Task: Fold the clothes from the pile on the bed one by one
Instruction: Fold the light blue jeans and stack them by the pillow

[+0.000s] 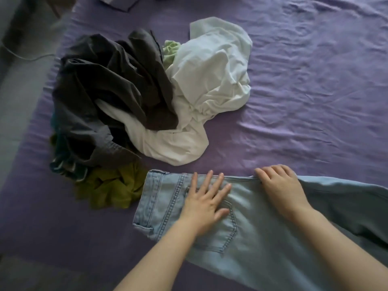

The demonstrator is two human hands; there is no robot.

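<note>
Home bedroom: purple-sheeted bed (304, 80), clothes pile (130, 97).

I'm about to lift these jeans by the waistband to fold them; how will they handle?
The jeans will probably droop rather than stay stiff: the leg already sags. Thick stitched denim suggests they are heavier than the white shirt. They likely won't slide much on the wrinkled sheet.

Left hand (204, 199) flat, fingers (210, 179) spread; right hand (280, 189) curled.

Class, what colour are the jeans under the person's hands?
Light blue denim jeans, seen best in the head view.
</note>
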